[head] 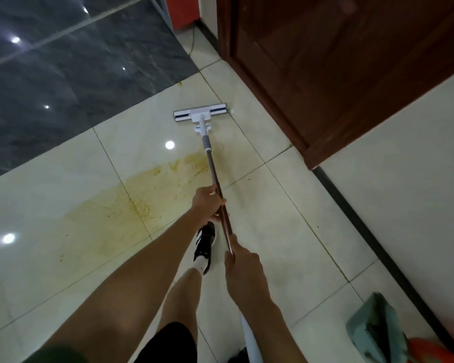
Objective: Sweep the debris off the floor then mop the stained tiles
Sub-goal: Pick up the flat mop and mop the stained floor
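A flat mop with a white head [200, 113] lies on the pale tiles near the brown door, its brown metal pole [213, 169] running back toward me. My left hand [207, 203] grips the pole at mid-length. My right hand [243, 260] grips the pole's near end. A broad yellowish stain [142, 197] spreads across the tiles left of the pole, between the mop head and my foot, with small crumbs in it.
A brown wooden door [338, 61] and a white wall with dark skirting [351, 208] stand to the right. A green dustpan [372, 328] with an orange item lies at bottom right. Dark glossy tiles [63, 74] cover the upper left. My shoe [205, 242] stands under the pole.
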`<state>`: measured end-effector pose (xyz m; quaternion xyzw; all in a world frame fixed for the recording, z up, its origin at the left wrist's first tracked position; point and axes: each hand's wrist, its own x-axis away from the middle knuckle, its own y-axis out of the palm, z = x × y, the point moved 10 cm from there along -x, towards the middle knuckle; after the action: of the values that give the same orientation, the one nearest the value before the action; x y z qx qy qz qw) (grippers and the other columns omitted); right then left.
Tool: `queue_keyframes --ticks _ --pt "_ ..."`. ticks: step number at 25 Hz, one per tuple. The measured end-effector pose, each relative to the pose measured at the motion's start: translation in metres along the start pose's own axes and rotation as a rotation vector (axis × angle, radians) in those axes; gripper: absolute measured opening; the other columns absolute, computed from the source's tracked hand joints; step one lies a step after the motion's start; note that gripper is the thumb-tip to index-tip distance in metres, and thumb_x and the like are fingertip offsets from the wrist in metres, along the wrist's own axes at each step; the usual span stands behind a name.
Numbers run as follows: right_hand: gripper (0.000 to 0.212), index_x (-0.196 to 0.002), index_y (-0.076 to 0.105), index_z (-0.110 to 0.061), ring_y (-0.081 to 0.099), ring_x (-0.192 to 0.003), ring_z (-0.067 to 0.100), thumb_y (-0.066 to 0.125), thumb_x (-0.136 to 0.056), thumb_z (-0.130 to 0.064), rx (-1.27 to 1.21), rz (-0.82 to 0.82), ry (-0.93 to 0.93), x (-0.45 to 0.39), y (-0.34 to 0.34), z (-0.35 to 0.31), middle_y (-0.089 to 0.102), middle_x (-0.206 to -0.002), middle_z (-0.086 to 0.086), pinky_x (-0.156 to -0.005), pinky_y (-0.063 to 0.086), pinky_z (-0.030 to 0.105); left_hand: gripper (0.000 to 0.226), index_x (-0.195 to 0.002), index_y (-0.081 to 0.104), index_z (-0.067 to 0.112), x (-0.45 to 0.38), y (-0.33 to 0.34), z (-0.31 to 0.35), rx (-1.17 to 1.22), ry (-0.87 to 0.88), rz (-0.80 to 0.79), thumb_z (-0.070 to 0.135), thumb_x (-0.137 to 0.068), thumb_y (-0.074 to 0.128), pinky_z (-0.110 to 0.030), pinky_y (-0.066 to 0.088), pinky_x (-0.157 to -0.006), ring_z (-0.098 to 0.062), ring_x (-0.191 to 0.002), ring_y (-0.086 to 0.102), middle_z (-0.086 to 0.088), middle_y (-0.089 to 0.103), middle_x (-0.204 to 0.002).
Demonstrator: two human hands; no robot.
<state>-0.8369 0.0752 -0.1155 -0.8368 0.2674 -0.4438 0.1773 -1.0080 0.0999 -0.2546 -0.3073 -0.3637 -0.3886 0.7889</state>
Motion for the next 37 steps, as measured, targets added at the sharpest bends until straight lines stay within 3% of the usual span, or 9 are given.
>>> queue_keyframes --ticks 3,5,7,11,14,18,23,27,37 --pt "0.049 -0.155 0.031 -0.02 0.055 -0.061 0.002 0.039 -0.107 -0.026 -0.018 0.019 -0.006 -0.082 -0.022 -0.055 0.068 -0.098 0.002 -0.052 0.042 0.004 0.067 -0.147 0.047 0.018 -0.066 -0.034 0.07 0.01 0.024 0.009 -0.006 -0.088 0.067 -0.055 0.062 -0.064 -0.036 -0.075 0.075 -0.018 0.071 -0.096" --pt "0.048 -0.155 0.032 -0.022 0.066 -0.081 0.01 0.039 -0.107 -0.028 -0.032 0.05 -0.004 -0.139 -0.036 -0.093 0.069 -0.105 0.005 -0.072 0.055 0.015 0.065 -0.146 0.048 0.017 -0.109 -0.06 0.12 0.016 0.025 0.021 -0.006 -0.088 0.066 -0.056 0.061 -0.064 -0.038 -0.075 0.074 -0.018 0.071 -0.096" --pt "0.048 -0.155 0.032 -0.023 0.067 -0.1 0.022 0.038 -0.107 -0.029 -0.003 0.069 -0.005 -0.191 -0.047 -0.129 0.067 -0.115 0.011 -0.089 0.056 0.033 0.061 -0.143 0.051 0.014 -0.147 -0.083 0.166 0.016 0.038 0.033 -0.006 -0.087 0.066 -0.057 0.061 -0.065 -0.039 -0.076 0.074 -0.018 0.071 -0.094" --pt "0.049 -0.155 0.032 -0.025 0.059 -0.111 0.026 0.038 -0.107 -0.03 0.027 0.086 0.014 -0.261 -0.067 -0.168 0.063 -0.122 0.011 -0.094 0.05 0.036 0.041 -0.125 0.062 0.005 -0.194 -0.108 0.231 0.004 0.064 0.039 -0.007 -0.087 0.066 -0.058 0.061 -0.063 -0.04 -0.075 0.074 -0.019 0.069 -0.089" --pt "0.049 -0.155 0.03 -0.027 0.058 -0.107 0.022 0.038 -0.107 -0.03 0.046 0.071 0.028 -0.271 -0.065 -0.173 0.062 -0.12 0.01 -0.092 0.05 0.034 0.04 -0.125 0.062 0.004 -0.199 -0.113 0.239 -0.014 0.042 0.029 -0.007 -0.087 0.067 -0.057 0.061 -0.063 -0.04 -0.076 0.074 -0.02 0.069 -0.092" --pt "0.049 -0.155 0.028 -0.025 0.05 -0.087 0.013 0.037 -0.107 -0.029 0.117 0.026 -0.003 -0.237 -0.053 -0.157 0.066 -0.113 0.008 -0.08 0.047 0.026 0.041 -0.129 0.058 0.001 -0.177 -0.099 0.205 -0.076 0.009 0.002 -0.004 -0.089 0.066 -0.056 0.061 -0.065 -0.039 -0.077 0.073 -0.021 0.069 -0.095" --pt "0.046 -0.153 0.031 -0.025 0.053 -0.086 0.013 0.037 -0.107 -0.03 0.165 -0.003 -0.002 -0.17 -0.051 -0.102 0.067 -0.111 0.006 -0.081 0.049 0.026 0.025 -0.108 0.061 0.013 -0.116 -0.057 0.152 -0.087 0.004 -0.032 -0.005 -0.092 0.064 -0.051 0.062 -0.058 -0.025 -0.057 0.071 -0.013 0.068 -0.082" --pt "0.05 -0.155 0.029 -0.023 0.068 -0.094 0.017 0.038 -0.107 -0.029 0.145 -0.009 -0.054 -0.083 -0.036 -0.042 0.069 -0.109 0.006 -0.078 0.052 0.023 0.016 -0.101 0.06 0.006 -0.05 -0.019 0.074 -0.105 -0.027 -0.01 -0.004 -0.09 0.066 -0.05 0.061 -0.053 -0.03 -0.061 0.072 -0.019 0.068 -0.088" --pt "0.046 -0.151 0.036 -0.022 0.068 -0.089 0.017 0.042 -0.106 -0.025 0.068 -0.022 -0.097 0.116 -0.009 0.117 0.069 -0.105 0.005 -0.08 0.058 0.028 0.012 -0.098 0.061 -0.003 0.116 0.09 -0.09 -0.115 -0.055 -0.034 -0.004 -0.088 0.067 -0.056 0.061 -0.06 -0.04 -0.078 0.073 -0.025 0.068 -0.094"
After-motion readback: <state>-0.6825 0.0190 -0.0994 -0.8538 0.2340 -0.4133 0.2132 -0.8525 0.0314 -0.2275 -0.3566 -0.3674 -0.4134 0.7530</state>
